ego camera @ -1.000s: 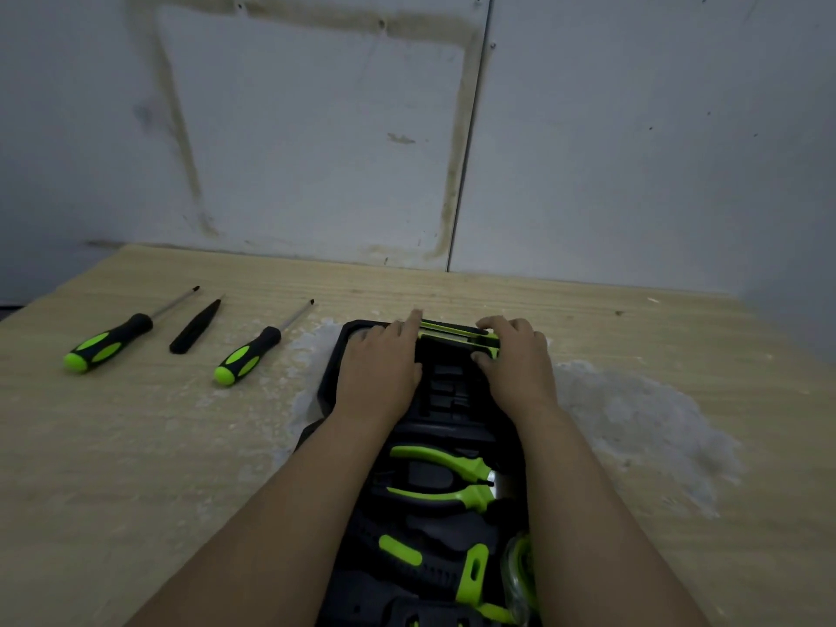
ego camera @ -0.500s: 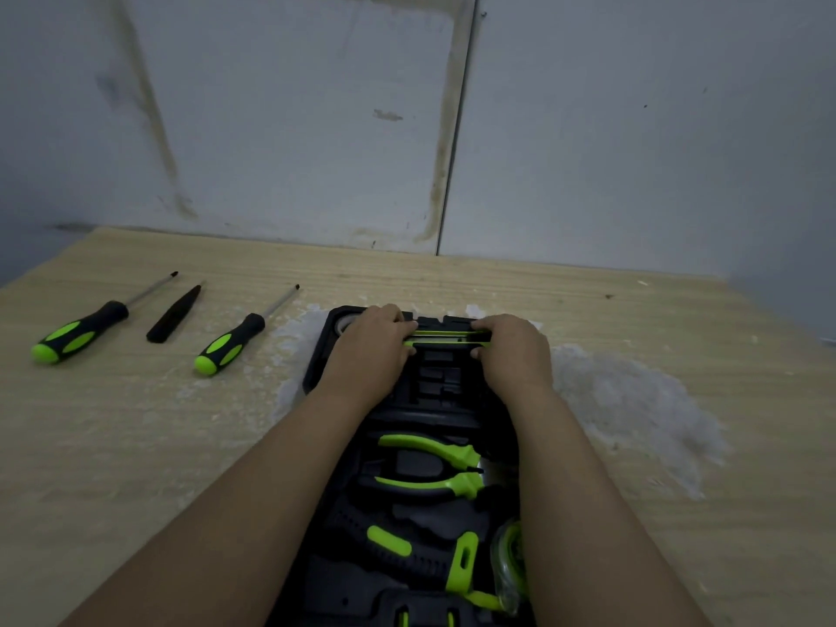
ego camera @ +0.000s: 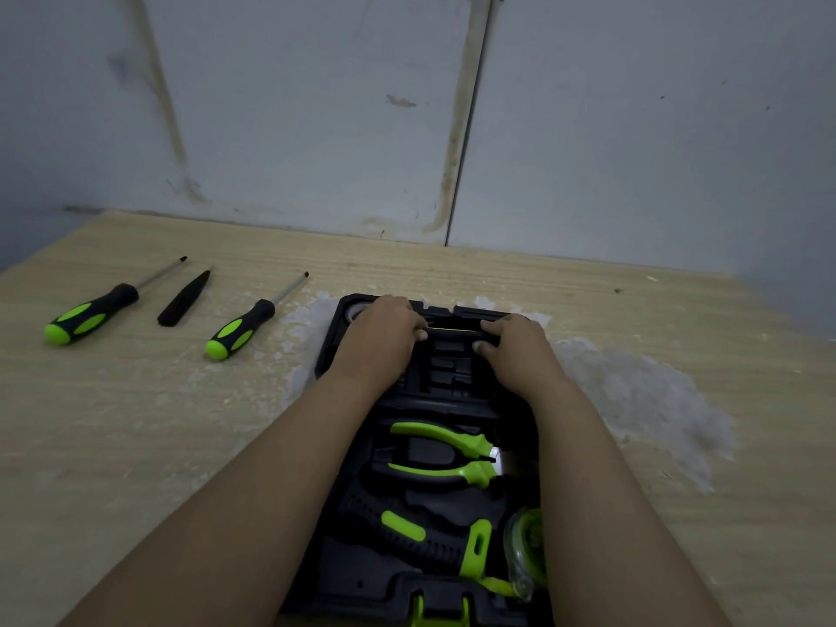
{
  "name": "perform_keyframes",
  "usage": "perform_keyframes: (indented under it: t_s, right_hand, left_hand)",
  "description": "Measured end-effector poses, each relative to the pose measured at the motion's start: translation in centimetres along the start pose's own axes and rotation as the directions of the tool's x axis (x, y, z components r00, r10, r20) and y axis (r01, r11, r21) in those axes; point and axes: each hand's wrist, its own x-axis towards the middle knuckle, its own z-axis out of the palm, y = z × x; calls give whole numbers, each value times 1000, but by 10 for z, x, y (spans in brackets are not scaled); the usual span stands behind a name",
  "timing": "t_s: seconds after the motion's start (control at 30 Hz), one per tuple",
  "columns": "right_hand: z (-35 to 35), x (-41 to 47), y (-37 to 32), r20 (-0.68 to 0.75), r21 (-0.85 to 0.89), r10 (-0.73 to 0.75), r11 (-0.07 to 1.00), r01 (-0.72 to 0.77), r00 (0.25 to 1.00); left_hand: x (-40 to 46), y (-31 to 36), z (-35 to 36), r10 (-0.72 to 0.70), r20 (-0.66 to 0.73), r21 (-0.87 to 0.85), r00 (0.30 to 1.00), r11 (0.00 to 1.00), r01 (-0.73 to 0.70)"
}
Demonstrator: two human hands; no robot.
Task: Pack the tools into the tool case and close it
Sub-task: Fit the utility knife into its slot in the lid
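Tool case [ego camera: 330, 350] open flat on bench [ego camera: 135, 423], pliers [ego camera: 441, 454] already nested. Left hand [ego camera: 384, 341] and right hand [ego camera: 515, 350] at far slot, fingers [ego camera: 491, 327] pinching slim green-edged tool [ego camera: 452, 330] to seat it. Two screwdrivers [ego camera: 90, 310] waiting left.

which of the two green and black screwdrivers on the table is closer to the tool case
The shorter green-and-black-handled screwdriver, lying just left of the open black plastic tool case. The longer green-and-black screwdriver lies farther left, beyond the plain black pointed tool.
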Motion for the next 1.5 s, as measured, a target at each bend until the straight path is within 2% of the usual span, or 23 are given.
perform_keyframes:
  t_s: [0.1,0.2,0.33,0.5,0.6,0.77,0.93,1.13,1.4,1.5]
  right_hand:
    - [-3,-1,3,-72,99,-2,995,9,997]
    - [-6,-1,6,-207,238,93,970,-42,974]
    - [-4,-4,5,-167,256,92,966,-47,982]
    - [-2,-1,5,-193,262,110,963,-57,975]
    - [-4,1,6,-167,221,108,973,-70,980]
    - [-5,8,2,-158,168,115,982,-88,981]
    - [-12,8,3,-77,-15,-5,1000,4,997]
    - [-7,3,5,-163,-75,-89,994,77,983]
    - [-7,16,9,-51,-222,-115,970,101,992]
    - [-9,9,12,-27,-245,-182,954,170,983]
  left_hand:
    - [-3,-1,0,44,-54,5,998,999,-44]
    - [-4,-3,1,66,-111,5,992,998,-65]
    - [-4,-3,0,55,-107,-2,993,998,-55]
    - [-4,-2,0,22,-110,-56,994,998,-28]
    - [-4,0,-1,-14,-92,-122,996,993,2]
    - [1,-4,1,-20,-40,-107,999,994,15]
    - [12,-9,-6,49,57,-94,997,995,-43]
    - [10,-9,-2,20,35,-126,999,992,-16]
    - [17,-12,4,155,53,24,986,987,-156]
    - [17,-14,7,201,30,21,979,979,-201]
